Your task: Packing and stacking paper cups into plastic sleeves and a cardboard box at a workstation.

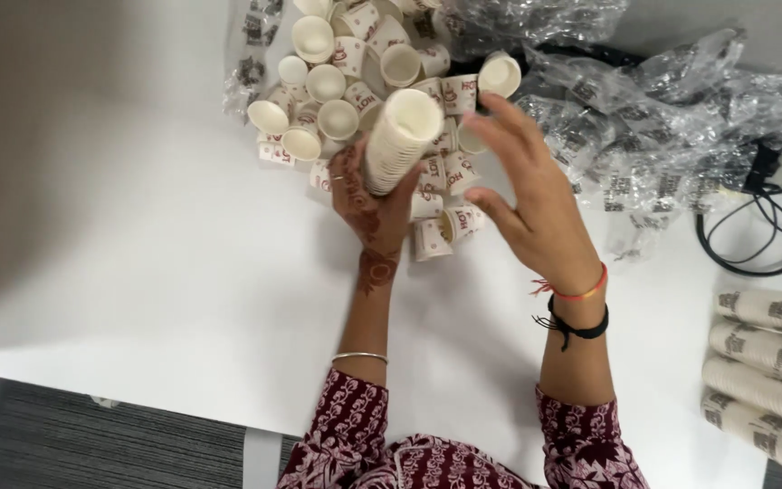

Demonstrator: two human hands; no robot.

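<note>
Your left hand (368, 195) wraps shut around a stack of nested paper cups (398, 140), tilted above the white table (138, 272) | right hand (536, 204) open, fingers spread just right of it | loose cups (328, 81) lie beyond | likely light, crushable; hold mid-stack, gently.

This looks like an office or workroom. A plain white table (138, 272) stands on grey carpet (92, 444), black cables (762, 235) trail at one edge, and wrapped sleeves of paper cups (762, 371) lie stacked.
</note>
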